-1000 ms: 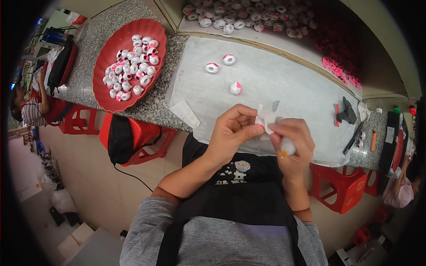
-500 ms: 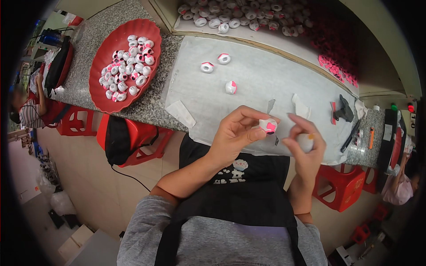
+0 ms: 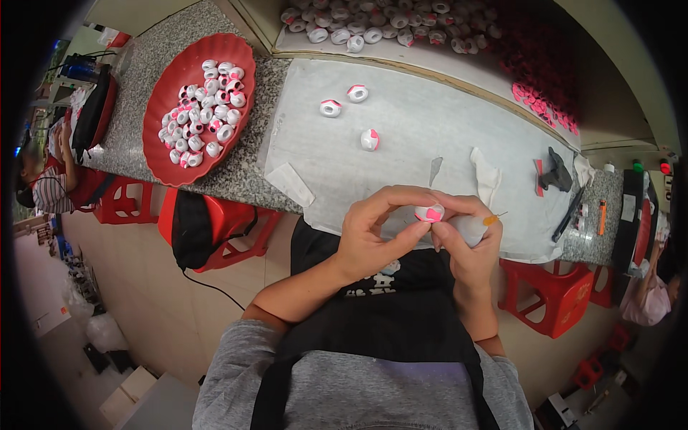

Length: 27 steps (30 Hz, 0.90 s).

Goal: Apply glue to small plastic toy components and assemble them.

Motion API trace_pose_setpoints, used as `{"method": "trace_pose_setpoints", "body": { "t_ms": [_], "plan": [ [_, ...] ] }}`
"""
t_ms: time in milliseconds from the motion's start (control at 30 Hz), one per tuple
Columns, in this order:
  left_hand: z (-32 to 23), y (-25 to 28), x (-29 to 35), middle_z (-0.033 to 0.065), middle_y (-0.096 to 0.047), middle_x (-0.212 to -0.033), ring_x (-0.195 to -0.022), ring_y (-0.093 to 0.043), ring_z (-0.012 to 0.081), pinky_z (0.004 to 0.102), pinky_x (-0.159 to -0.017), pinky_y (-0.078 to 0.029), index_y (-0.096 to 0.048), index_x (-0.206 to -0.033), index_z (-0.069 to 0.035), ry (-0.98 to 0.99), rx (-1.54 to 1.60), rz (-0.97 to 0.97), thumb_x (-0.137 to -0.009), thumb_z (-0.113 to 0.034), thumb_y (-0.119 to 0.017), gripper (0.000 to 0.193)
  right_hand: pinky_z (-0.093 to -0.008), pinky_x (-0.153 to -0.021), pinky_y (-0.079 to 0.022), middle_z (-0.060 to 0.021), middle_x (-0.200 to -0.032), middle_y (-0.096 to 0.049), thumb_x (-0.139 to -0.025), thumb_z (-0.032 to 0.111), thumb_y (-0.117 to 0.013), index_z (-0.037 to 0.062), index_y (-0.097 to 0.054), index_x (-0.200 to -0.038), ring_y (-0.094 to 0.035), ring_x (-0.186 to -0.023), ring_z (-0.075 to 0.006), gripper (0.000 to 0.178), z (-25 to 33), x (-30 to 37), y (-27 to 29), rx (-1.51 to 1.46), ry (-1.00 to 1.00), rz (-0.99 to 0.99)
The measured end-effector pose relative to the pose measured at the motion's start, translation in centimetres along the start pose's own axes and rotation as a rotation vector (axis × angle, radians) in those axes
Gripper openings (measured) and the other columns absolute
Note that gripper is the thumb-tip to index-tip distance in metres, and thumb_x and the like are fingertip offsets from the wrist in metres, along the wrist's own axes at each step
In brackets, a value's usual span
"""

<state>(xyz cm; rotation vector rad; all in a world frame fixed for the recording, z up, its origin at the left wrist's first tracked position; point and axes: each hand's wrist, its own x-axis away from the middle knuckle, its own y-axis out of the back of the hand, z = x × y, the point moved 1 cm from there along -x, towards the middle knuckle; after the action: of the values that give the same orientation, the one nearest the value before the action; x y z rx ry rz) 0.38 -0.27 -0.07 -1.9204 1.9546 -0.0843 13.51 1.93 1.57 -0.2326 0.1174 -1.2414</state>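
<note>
My left hand (image 3: 367,231) pinches a small white and pink rounded piece (image 3: 428,213) between thumb and fingertips, just in front of my apron. The right hand (image 3: 469,259) meets it there, its thumb and forefinger closed at the piece's other side. Tucked in the right palm is a pale squeeze bottle (image 3: 469,229) with an amber needle tip (image 3: 491,219) pointing away to the right; most of its body is hidden by the fingers. Three similar white and pink pieces (image 3: 370,140) lie apart on the white sheet (image 3: 315,154) beyond my hands.
At left, a red scalloped bowl (image 3: 159,147) holds many such pieces. More fill a shelf (image 3: 344,49), beside a heap of pink bits (image 3: 541,107). Dark cloth (image 3: 556,170), a black pen-like tool (image 3: 566,221) and an orange stick (image 3: 602,217) lie right. Red stools (image 3: 548,301) stand below.
My right hand has moved left to the piece, and its fingertips now meet those of my left hand. The piece has turned and shows a different face.
</note>
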Motion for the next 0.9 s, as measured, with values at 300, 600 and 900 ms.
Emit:
{"method": "trace_pose_setpoints", "body": {
  "t_ms": [300, 600, 900],
  "plan": [
    [0.34, 0.08, 0.11, 0.0116, -0.053, -0.093, -0.087, -0.051, 0.0153, 0.0266, -0.077, -0.039, -0.050, -0.090, 0.001, -0.008, 0.012, -0.037, -0.070, 0.001, -0.053, 0.020, -0.0162, -0.054, -0.035, -0.0009, -0.068, -0.052, -0.068, -0.003, -0.056, -0.0021, -0.054, -0.092, -0.044, -0.060, -0.0042, 0.024, -0.32, 0.05, -0.39, -0.044, -0.005, -0.021],
    [0.42, 0.24, 0.13, 0.0120, -0.053, -0.094, -0.086, -0.051, 0.0148, 0.0272, -0.077, -0.040, -0.048, -0.091, 0.000, -0.009, 0.032, -0.033, -0.071, 0.001, -0.052, 0.020, -0.0159, -0.053, -0.035, -0.0006, -0.068, -0.051, -0.068, -0.002, -0.057, -0.0018, -0.054, -0.091, -0.044, -0.060, -0.0040, 0.023, -0.52, 0.01, -0.52, -0.042, -0.009, -0.029],
    [0.47, 0.26, 0.14, 0.0111, -0.053, -0.094, -0.084, -0.051, 0.0132, 0.0264, -0.074, -0.042, -0.048, -0.091, 0.000, 0.027, 0.083, -0.022, -0.072, 0.002, -0.051, 0.020, -0.0156, -0.047, -0.033, -0.0009, -0.065, -0.050, -0.069, -0.003, -0.055, -0.0022, -0.054, -0.091, -0.042, -0.053, -0.0039, 0.022, -0.86, -0.09, -0.63, -0.068, -0.001, -0.040]
  ]
}}
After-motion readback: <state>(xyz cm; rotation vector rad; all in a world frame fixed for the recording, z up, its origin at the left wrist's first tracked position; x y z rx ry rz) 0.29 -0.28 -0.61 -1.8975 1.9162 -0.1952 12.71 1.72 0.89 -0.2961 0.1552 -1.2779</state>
